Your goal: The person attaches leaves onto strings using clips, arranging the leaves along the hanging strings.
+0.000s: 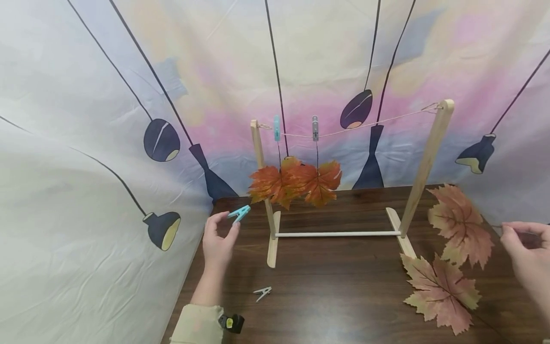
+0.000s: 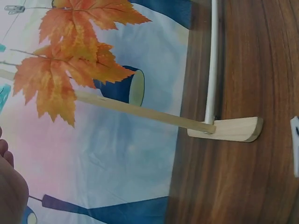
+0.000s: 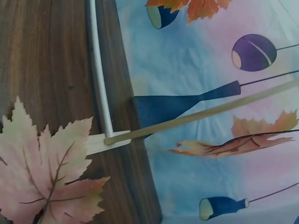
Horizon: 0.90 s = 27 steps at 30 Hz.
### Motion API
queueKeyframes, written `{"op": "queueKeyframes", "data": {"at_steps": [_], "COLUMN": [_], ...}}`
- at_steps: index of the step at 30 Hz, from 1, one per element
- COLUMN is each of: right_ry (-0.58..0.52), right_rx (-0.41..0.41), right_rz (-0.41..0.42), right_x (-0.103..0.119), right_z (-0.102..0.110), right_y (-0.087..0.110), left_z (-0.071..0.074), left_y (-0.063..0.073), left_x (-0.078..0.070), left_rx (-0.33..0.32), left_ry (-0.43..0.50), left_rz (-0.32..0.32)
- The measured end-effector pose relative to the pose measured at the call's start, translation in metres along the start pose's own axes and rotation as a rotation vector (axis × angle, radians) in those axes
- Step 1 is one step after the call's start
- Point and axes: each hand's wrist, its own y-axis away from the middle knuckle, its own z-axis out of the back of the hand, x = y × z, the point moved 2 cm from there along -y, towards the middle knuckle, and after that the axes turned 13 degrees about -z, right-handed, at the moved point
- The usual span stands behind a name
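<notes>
My left hand (image 1: 219, 243) pinches a teal clothespin (image 1: 239, 213) between thumb and fingers, left of the wooden stand. At the right, my right hand (image 1: 530, 253) pinches the thin stem of a pinkish maple leaf (image 1: 461, 227), which is raised beside the stand's right post. In the right wrist view this held leaf (image 3: 233, 145) appears nearly edge-on. A second pinkish leaf (image 1: 442, 292) lies on the table below it. Two orange leaves (image 1: 320, 182) hang by their stems from the string (image 1: 369, 125), one under a light blue clothespin (image 1: 277, 128), the other under a grey clothespin (image 1: 315, 128).
The wooden stand (image 1: 423, 172) has two posts joined by a white rod (image 1: 339, 234) low down, with flat feet on the brown table (image 1: 326, 282). A pale clothespin (image 1: 263, 293) lies in front of the left foot. Behind hangs a cloth (image 1: 240, 62) printed with lamps.
</notes>
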Motion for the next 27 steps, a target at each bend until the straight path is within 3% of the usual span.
{"op": "queueKeyframes", "data": {"at_steps": [6,9,13,16,20,23,27], "right_ry": [0.038,0.046,0.139,0.230,0.276,0.281,0.283], "right_rx": [0.100,0.147,0.191,0.174,0.131,0.133,0.152], "right_rz": [-0.003,0.005,0.011,-0.012,-0.047,-0.046,-0.014], "right_x": [0.009,0.014,0.021,0.027,0.030,0.032,0.036], "right_z": [-0.005,-0.009,-0.015,-0.020,-0.027,-0.033,-0.040], "right_y": [-0.006,-0.009,-0.011,-0.011,-0.009,-0.008,-0.009], "left_z": [-0.005,-0.006,-0.007,-0.008,-0.011,-0.014,-0.018], "left_y": [-0.016,-0.028,-0.043,-0.051,-0.057,-0.060,-0.066], "left_x": [-0.012,-0.033,-0.063,-0.073,-0.078,-0.071,-0.059], "left_rx": [-0.019,-0.025,-0.020,-0.011,-0.024,-0.042,-0.067], "left_ry": [0.042,0.070,0.096,0.126,0.173,0.200,0.266], "left_rz": [-0.071,-0.123,-0.192,-0.208,-0.226,-0.228,-0.186]}}
